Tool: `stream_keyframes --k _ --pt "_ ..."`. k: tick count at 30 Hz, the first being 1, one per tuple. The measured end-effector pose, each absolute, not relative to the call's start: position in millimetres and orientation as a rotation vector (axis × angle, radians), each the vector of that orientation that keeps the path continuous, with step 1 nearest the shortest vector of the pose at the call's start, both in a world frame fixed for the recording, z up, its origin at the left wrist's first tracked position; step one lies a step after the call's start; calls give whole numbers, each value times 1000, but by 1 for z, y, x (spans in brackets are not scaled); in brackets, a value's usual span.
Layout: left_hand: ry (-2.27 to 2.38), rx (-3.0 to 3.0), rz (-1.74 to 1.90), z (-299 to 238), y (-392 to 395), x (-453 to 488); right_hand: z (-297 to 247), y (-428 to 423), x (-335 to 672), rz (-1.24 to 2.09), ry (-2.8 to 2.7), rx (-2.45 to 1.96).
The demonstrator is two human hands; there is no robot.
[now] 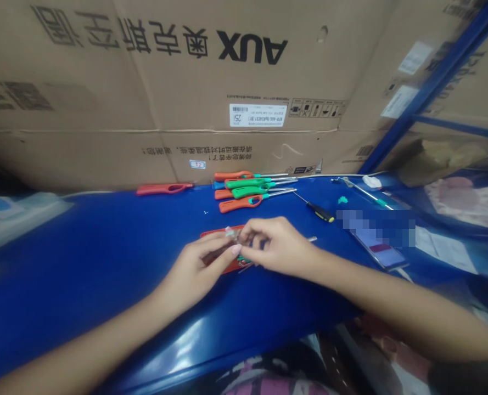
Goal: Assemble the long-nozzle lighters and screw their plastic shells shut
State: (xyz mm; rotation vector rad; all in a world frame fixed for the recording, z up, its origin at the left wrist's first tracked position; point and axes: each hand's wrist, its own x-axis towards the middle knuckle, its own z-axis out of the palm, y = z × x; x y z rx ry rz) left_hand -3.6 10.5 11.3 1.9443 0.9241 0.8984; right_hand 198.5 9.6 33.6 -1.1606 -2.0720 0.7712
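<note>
My left hand [198, 263] and my right hand [276, 244] meet over the middle of the blue table [83, 258]. Both pinch a small clear part [232, 232] between their fingertips; it is too small and blurred to name. Under the hands lies a long lighter with a red body [217, 235], a green trigger and a metal nozzle tip [312, 239] that sticks out to the right of my right hand.
Several red and green long lighters [247, 191] lie at the table's back, one red lighter [163, 188] apart to their left. A black-handled screwdriver [318, 210], a phone [381, 252] and papers lie right. A big cardboard box [186, 82] walls the back.
</note>
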Motion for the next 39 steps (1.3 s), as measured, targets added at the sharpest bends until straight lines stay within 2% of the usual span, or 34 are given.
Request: stream_keyframes --k 6,15,20,31,35,39 --pt "1007 1792 914 14 13 -4 12 10 200 590 -2163 -1018" --pt "1046 1580 899 13 22 -8 17 6 212 660 -2465 -1052" --pt "1002 1527 816 11 17 -6 16 8 212 727 -2451 -1073" --pt "893 1268 724 16 10 -3 24 12 221 735 -2598 -905" --pt "963 1305 746 15 10 -4 23 15 219 835 -2391 -1020" --pt "967 1485 772 12 12 -8 21 17 217 1283 -2073 -1238"
